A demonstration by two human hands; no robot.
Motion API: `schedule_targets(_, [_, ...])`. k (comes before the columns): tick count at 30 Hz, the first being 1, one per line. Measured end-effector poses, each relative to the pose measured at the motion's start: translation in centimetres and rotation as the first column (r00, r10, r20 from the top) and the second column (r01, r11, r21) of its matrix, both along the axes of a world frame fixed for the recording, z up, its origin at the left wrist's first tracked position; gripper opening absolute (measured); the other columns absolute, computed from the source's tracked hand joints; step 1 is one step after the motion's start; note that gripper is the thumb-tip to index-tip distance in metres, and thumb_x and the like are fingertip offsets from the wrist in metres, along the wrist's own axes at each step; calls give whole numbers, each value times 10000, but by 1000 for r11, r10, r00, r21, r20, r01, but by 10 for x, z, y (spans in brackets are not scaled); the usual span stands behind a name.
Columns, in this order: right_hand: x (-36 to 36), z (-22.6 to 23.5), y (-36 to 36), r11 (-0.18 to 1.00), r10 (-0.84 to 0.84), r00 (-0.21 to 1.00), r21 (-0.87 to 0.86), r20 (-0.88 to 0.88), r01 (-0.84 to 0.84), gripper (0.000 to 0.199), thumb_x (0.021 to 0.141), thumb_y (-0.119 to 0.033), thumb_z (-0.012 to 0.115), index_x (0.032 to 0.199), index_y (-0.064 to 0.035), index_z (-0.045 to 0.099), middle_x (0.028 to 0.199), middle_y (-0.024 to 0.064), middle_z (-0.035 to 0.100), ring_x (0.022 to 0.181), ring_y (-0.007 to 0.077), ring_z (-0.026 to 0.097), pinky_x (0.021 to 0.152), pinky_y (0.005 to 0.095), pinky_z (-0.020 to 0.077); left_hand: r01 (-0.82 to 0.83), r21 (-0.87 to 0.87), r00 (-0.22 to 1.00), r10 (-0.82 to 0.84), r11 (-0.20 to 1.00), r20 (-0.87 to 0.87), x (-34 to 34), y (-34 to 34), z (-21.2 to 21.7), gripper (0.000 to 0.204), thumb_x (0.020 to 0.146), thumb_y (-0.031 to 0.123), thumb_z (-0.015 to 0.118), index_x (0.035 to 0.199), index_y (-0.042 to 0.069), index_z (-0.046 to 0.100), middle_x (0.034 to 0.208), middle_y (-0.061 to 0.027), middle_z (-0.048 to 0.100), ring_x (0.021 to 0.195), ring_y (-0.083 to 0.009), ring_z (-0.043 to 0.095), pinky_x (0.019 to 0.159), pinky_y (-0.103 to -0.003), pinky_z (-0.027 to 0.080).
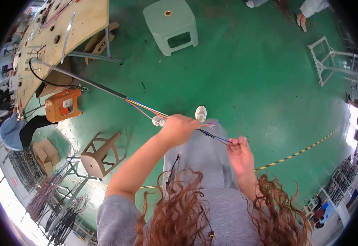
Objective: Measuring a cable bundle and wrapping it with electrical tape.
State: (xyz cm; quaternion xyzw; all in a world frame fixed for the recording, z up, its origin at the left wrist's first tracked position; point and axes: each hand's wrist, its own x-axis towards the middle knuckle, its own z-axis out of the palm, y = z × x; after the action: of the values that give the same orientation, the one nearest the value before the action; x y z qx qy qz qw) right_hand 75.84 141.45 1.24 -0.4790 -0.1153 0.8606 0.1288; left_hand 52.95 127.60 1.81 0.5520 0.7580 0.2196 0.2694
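A bundle of thin coloured wires fans out of a grey-black cable sleeve that slopes down from the wooden table at the upper left. My left hand is closed around the bundle in front of my body, and short wire ends stick out past its fingers. To the right, my right hand pinches the end of a dark blue and black wire that runs across from the left hand. Its palm is turned up.
The wooden table carries small dark parts and a metal strip. Around me on the green floor stand a grey-green stool, an orange stool, a brown stool and a white metal frame. Other people are at the left and upper right.
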Motion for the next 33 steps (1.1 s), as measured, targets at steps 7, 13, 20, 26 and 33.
schedule_targets(7, [-13,12,20,987,62,993,154,-101,-46,188,961,-231,459,845,-93,513,828,47,593,916,193,579,868,332,435,-138,116,990,142,984,-26,3,5,13,46,714,68,586,747,98,575,599,-58,567,552,-273,567,500,-390,441])
schedule_targets(13, [-17,6,24,982,94,988,173,-126,-71,186,965,-235,451,849,-103,514,818,41,602,924,192,582,855,321,438,-172,17,976,168,985,142,-4,-3,17,64,810,147,591,767,99,585,585,-49,569,534,-269,562,476,-380,429])
schedule_targets(20, [-8,15,17,995,80,985,70,-153,-70,202,970,-243,438,847,-105,518,838,51,622,929,199,580,867,326,427,-214,-35,930,214,976,298,-5,2,30,117,841,177,573,756,100,597,606,-18,610,544,-244,586,499,-365,449])
schedule_targets(26, [0,13,12,967,176,972,212,-153,-142,187,972,-232,434,866,-102,516,835,50,617,916,189,582,841,322,442,-95,-53,969,105,994,222,-11,12,36,118,838,187,564,762,103,598,597,-61,595,554,-293,578,509,-401,442])
schedule_targets(33, [-11,8,4,978,139,990,161,-38,-131,191,972,-235,438,897,-87,533,854,58,608,897,181,574,829,314,436,-17,-267,949,100,964,300,-3,-6,39,127,844,214,548,799,110,605,642,-106,598,616,-332,576,572,-442,441])
